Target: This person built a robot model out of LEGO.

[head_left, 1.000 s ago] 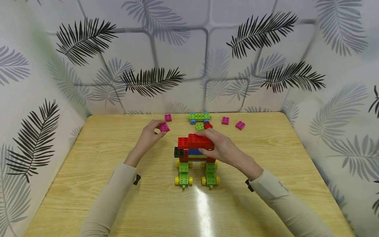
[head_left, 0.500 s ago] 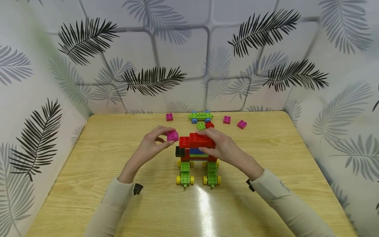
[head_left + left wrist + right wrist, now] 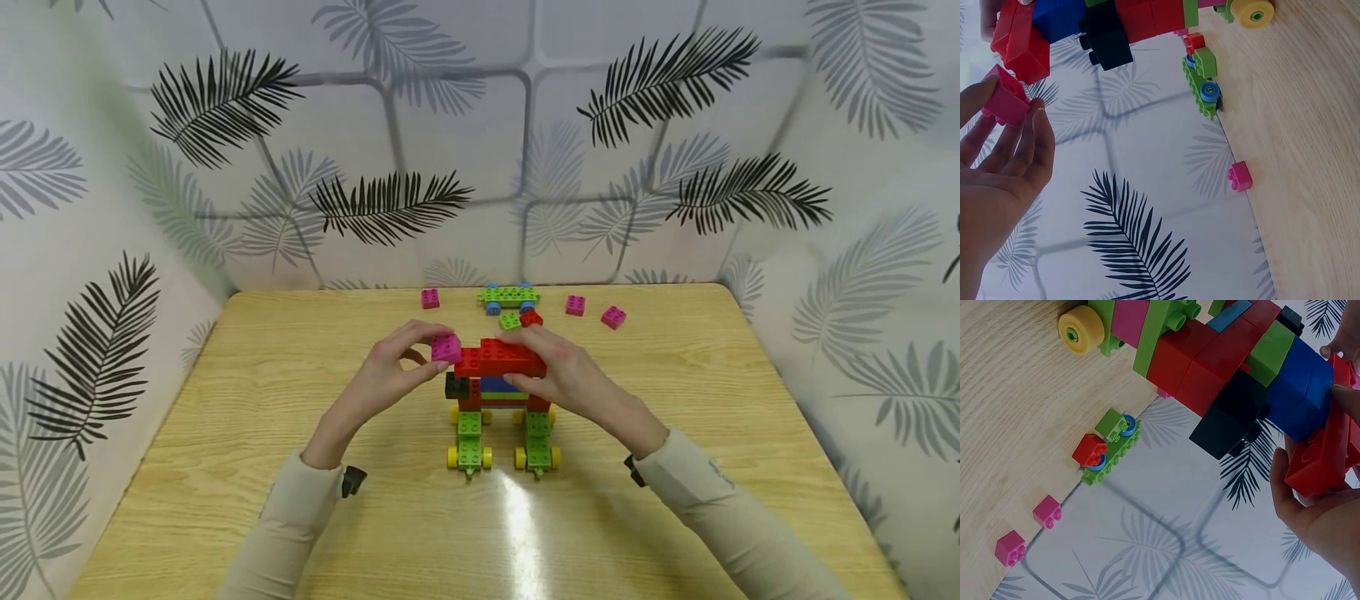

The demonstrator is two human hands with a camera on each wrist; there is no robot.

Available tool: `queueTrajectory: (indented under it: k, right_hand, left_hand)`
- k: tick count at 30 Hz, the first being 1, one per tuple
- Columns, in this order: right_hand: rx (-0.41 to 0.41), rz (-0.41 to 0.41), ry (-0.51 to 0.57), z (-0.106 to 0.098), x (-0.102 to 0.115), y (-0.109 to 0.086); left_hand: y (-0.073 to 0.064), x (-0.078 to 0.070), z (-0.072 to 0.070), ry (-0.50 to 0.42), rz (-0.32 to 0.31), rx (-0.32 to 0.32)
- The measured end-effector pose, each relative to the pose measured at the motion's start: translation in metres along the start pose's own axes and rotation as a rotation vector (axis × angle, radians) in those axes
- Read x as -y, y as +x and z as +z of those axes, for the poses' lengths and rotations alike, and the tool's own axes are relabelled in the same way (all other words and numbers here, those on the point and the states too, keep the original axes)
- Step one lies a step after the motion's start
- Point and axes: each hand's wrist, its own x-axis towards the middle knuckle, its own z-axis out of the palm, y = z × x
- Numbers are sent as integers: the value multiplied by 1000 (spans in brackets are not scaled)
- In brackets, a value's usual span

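My left hand pinches a pink building block between thumb and fingertips, level with the left end of the red top bricks. In the left wrist view the pink block is right beside the red brick. My right hand grips the upper red bricks of the block model, thumb in front and fingers behind. The model has blue, red, lime and black bricks in its body. It stands on two lime wheeled bases with yellow wheels.
Behind the model is a lime car base with blue wheels. A lime block and a red block lie before it. Loose pink blocks lie at the back left and back right. A patterned wall borders the wooden table.
My left hand has lifted the pink block from the table and brought it right and nearer, up to the red bricks. The right hand keeps its grip on the model.
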Motion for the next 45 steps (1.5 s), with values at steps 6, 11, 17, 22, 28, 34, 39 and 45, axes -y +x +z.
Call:
queueTrajectory:
  k: [6, 11, 17, 22, 28, 34, 39, 45]
  right_hand:
    - [-15, -14, -5, 2, 0, -1]
    - [-16, -14, -13, 3, 0, -1]
    - [-9, 16, -12, 3, 0, -1]
    - [-16, 18, -10, 5, 1, -2]
    - [-38, -25, -35, 7, 1, -2]
    - [-36, -51, -59, 7, -1, -3]
    - [-42, -84, -70, 7, -2, -4]
    - [-61, -144, -80, 7, -4, -4]
  left_hand:
    - [2, 3, 0, 40, 48, 39]
    - [3, 1, -1, 50, 62, 74]
    - [4, 0, 1, 42, 87, 80]
    - [3, 4, 7, 10, 93, 67]
    - [0, 9, 18, 4, 118, -1]
    - [-1, 13, 26, 19, 146, -55]
    - [0, 15, 31, 30, 178, -84]
    - [1, 15, 34, 31, 187, -86]
